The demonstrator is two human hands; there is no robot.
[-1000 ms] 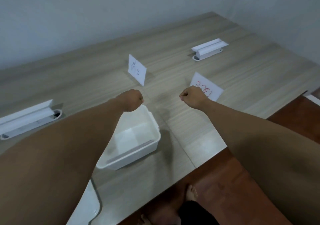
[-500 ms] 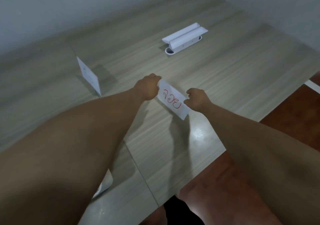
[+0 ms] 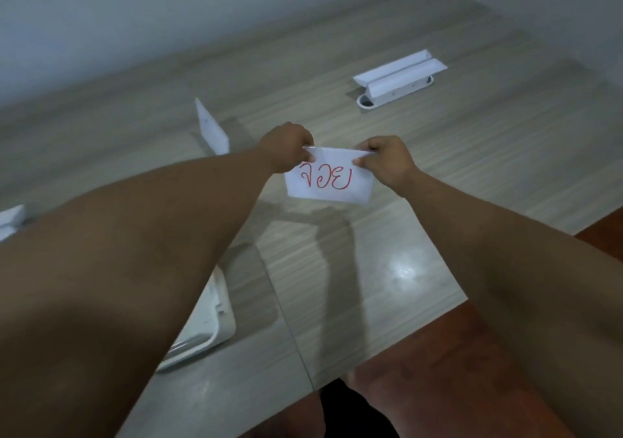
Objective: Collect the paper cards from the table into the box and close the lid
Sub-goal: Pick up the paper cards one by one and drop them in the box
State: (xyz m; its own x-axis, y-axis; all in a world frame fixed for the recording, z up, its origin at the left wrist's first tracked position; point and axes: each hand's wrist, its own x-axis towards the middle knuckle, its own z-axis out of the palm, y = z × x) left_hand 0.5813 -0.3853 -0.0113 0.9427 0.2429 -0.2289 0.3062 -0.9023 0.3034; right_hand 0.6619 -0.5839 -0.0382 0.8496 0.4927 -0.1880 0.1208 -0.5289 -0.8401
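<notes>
A white paper card with red handwriting (image 3: 328, 181) hangs upright above the wooden table (image 3: 472, 141), held by its top edge. My left hand (image 3: 286, 146) pinches the top left corner and my right hand (image 3: 387, 157) pinches the top right corner. A second white card (image 3: 210, 127) stands folded on the table to the left, behind my left forearm. The white box (image 3: 215, 319) sits near the table's front edge, mostly hidden under my left arm; only one corner shows.
A white cable tray fitting (image 3: 397, 80) lies on the table at the back right, and another (image 3: 10, 218) peeks out at the left edge. The table's front edge runs diagonally, with reddish floor (image 3: 421, 353) and my feet beyond it.
Both hands went from closed fists near the box to the red-lettered card, took its top corners and lifted it upright. The view swung right, so the box slid under my left arm.
</notes>
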